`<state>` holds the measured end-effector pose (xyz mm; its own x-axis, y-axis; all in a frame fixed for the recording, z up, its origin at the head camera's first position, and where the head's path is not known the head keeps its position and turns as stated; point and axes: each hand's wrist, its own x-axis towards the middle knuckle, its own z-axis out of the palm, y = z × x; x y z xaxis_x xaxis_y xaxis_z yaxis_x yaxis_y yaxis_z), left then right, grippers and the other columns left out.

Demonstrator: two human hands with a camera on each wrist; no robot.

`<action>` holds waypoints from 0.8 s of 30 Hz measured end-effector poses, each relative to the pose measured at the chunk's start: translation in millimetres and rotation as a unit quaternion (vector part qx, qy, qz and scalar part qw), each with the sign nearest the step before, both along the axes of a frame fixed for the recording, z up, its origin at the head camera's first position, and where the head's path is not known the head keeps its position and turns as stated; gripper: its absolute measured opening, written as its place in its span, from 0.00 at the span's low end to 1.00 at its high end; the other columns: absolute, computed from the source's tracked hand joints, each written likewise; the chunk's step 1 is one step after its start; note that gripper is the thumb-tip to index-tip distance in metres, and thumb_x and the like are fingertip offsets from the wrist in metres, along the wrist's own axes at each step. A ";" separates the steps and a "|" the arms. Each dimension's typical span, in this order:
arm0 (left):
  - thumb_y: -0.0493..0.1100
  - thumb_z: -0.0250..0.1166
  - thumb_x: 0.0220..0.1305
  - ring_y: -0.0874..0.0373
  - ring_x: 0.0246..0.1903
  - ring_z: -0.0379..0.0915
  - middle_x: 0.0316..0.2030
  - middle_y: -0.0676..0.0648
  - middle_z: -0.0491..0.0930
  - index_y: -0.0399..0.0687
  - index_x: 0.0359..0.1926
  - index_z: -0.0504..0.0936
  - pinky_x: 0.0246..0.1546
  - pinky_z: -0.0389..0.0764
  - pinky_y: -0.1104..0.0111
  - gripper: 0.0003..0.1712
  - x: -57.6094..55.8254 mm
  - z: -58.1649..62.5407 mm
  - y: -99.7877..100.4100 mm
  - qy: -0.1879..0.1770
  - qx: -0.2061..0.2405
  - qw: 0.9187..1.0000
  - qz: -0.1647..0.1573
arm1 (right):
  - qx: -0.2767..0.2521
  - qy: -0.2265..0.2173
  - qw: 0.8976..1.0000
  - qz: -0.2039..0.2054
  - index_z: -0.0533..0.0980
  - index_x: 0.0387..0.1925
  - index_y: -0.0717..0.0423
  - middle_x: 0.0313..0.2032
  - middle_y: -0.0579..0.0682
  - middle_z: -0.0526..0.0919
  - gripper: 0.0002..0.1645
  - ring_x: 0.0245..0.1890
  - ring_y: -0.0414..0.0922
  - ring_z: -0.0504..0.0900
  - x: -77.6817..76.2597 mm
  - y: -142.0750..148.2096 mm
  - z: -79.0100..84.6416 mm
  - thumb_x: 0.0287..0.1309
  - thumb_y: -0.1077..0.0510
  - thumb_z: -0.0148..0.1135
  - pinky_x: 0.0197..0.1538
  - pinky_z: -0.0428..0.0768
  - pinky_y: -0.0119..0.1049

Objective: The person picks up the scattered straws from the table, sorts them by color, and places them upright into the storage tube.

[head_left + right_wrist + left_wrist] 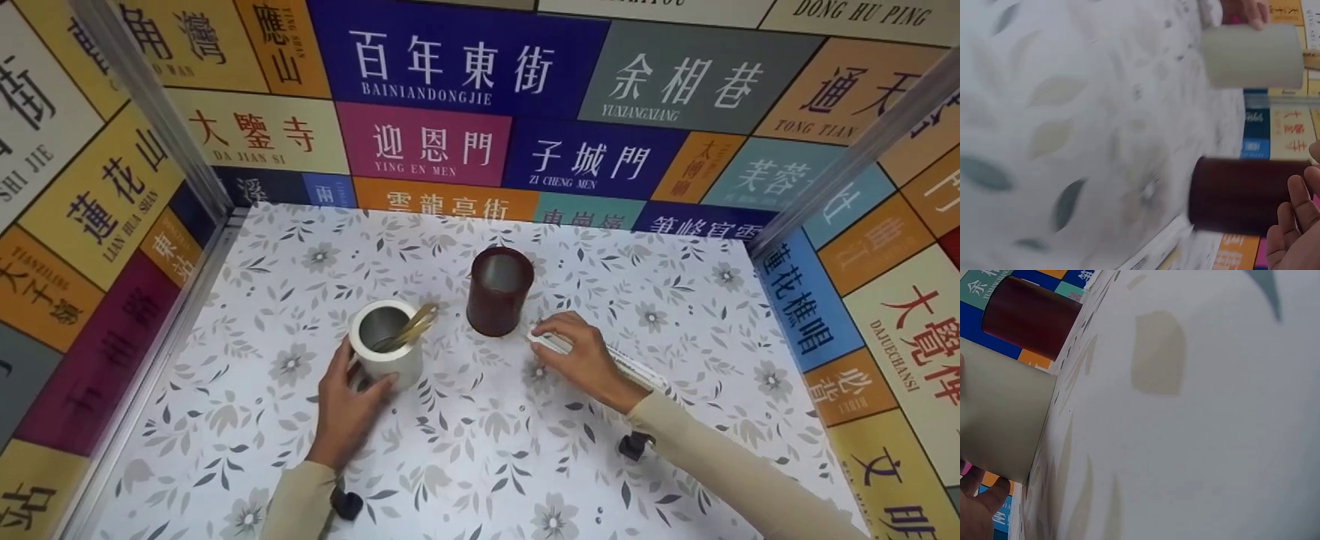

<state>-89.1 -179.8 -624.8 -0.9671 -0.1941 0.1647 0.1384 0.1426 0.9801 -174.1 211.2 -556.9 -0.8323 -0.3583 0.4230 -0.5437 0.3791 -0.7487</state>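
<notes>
Upright on the table, a white cylindrical utensil holder has several gold-coloured handles leaning out over its right side. My left hand grips this holder, thumb at its front and fingers round the left side. A dark red cylindrical cup stands to the right and farther back. Just right of that cup is my right hand, above a long, narrow white printed packet that it partly covers. In the right wrist view its fingers look loosely extended, overlapping the dark red cup.
A white cloth with grey leaves and flowers covers the table. Colourful panels with printed place names rise behind and on both sides. Clear corner posts stand at the back left and right.
</notes>
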 end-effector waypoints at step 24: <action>0.38 0.85 0.61 0.41 0.73 0.74 0.76 0.49 0.72 0.71 0.85 0.64 0.70 0.80 0.59 0.59 1.7 -3.5 1.9 0.005 0.017 1.000 0.000 | 0.136 0.039 0.985 -0.099 0.89 0.41 0.60 0.41 0.52 0.89 0.10 0.49 0.54 0.80 0.9 97.0 -65.1 0.58 0.69 0.82 0.57 0.77 0.42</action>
